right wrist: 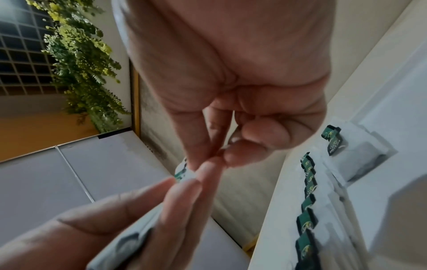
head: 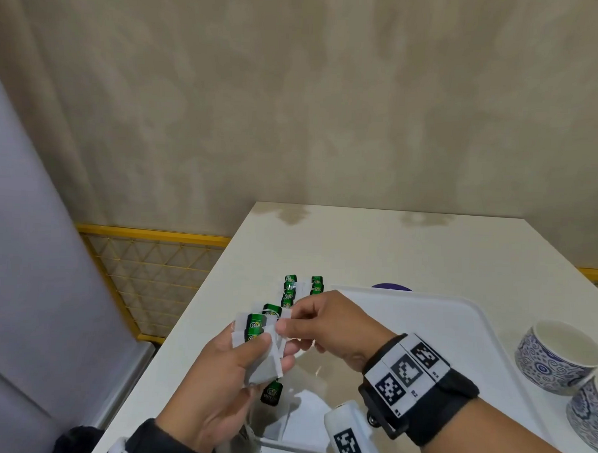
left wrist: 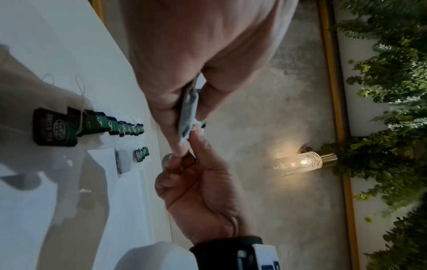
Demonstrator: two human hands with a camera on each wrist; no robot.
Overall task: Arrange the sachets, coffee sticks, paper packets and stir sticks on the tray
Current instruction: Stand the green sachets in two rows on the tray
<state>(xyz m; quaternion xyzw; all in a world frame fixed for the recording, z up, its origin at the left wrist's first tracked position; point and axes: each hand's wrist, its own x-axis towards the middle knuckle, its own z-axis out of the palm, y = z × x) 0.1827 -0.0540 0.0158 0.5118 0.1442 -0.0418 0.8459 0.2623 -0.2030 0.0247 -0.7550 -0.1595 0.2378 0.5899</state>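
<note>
A: Your left hand (head: 223,367) — item one. State?

B: Fingers and thumb curled round a small stack of sachets (head: 261,344), white paper with green tags, held up over the table's (head: 358,249) left edge. The left wrist view shows the stack edge-on between thumb and fingers.

A: Your right hand (head: 324,323)?

B: Thumb and forefinger pinch the top corner of that same stack; the other fingers are curled in behind. The two hands touch at the fingertips.

A: Sachets not in your hands?

B: One row (head: 289,291) lies on the table, just beyond your hands, tags overlapping, running away from you. Two more (head: 317,284) lie beside the row, at the tray's far-left corner. One tag (head: 270,393) hangs below your left hand.

A: Tray?

B: White, on the table to the right of the row (head: 458,301). Your right wrist is above its left part.

A: Other entries?

B: Two blue-patterned cups (head: 559,357) on the tray's right side. A purple object (head: 391,286) behind the tray's far rim, mostly hidden. Coffee sticks, packets, stir sticks: cannot tell where.
</note>
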